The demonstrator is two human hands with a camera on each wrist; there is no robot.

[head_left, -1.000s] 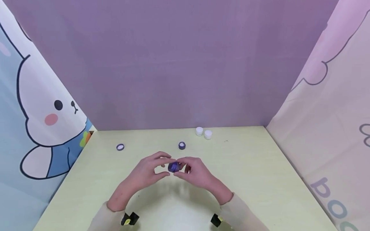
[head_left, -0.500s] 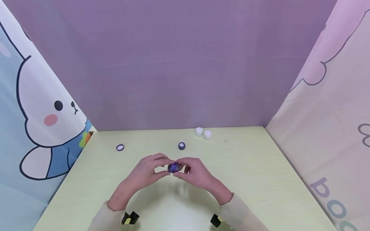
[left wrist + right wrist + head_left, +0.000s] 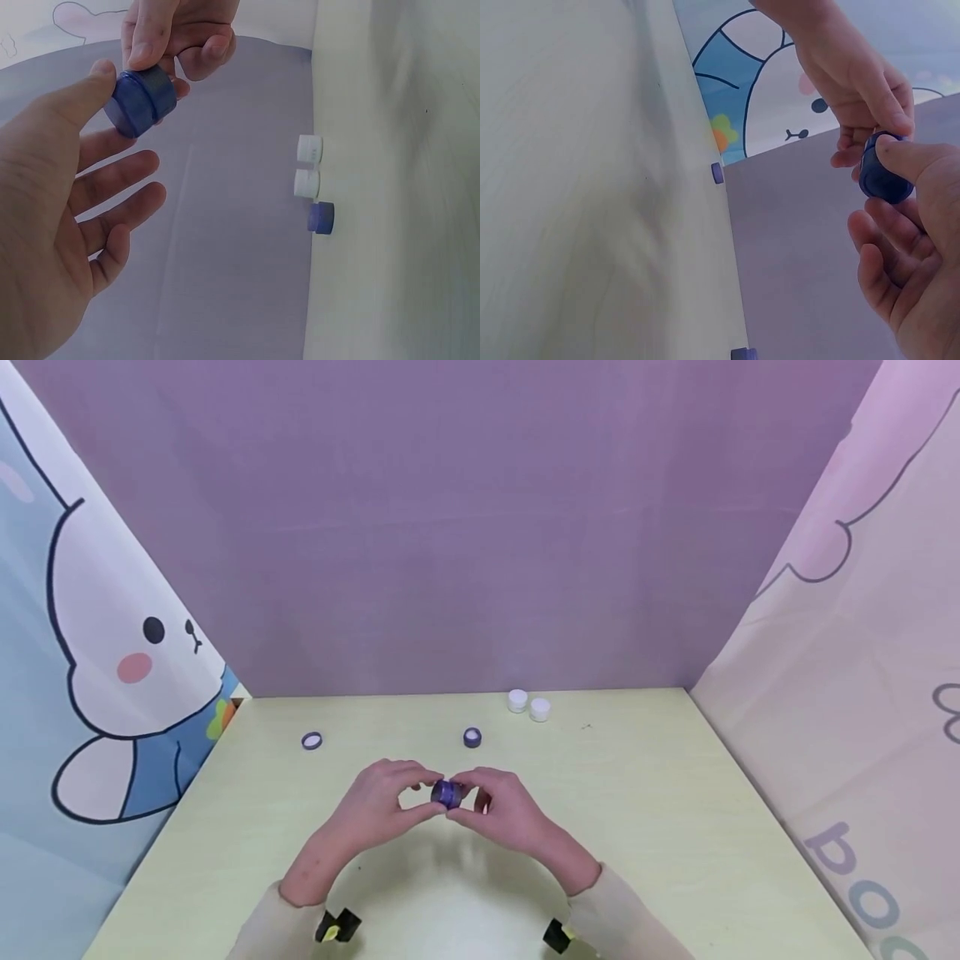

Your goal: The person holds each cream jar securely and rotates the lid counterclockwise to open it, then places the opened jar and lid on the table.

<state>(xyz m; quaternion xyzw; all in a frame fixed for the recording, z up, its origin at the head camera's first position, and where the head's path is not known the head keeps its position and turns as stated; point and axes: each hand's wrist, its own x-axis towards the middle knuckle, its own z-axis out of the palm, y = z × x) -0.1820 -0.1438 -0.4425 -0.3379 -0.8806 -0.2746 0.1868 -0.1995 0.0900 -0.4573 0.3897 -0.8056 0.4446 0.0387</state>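
A small purple screw-top jar (image 3: pixel 446 794) is held up above the table between both hands. My left hand (image 3: pixel 377 800) pinches its left end with thumb and index finger, while the other fingers spread free in the left wrist view. From the other side, my right hand (image 3: pixel 501 807) pinches the right end between thumb and fingertips. A groove separates the two parts of the jar (image 3: pixel 140 100) in the left wrist view. In the right wrist view its round end (image 3: pixel 885 178) shows dark blue. The inside of the jar is hidden.
On the table (image 3: pixel 660 827) behind the hands stands another purple jar (image 3: pixel 472 738), with a pale top. To the far left lies a purple ring-like lid (image 3: pixel 312 741) with a pale inside. Two white jars (image 3: pixel 517 700) stand by the back edge, against a purple backdrop (image 3: pixel 480 543).
The purple jar has shifted slightly left and turned a little between the hands. The left fingertips have changed their place on it. The things on the table have not moved.
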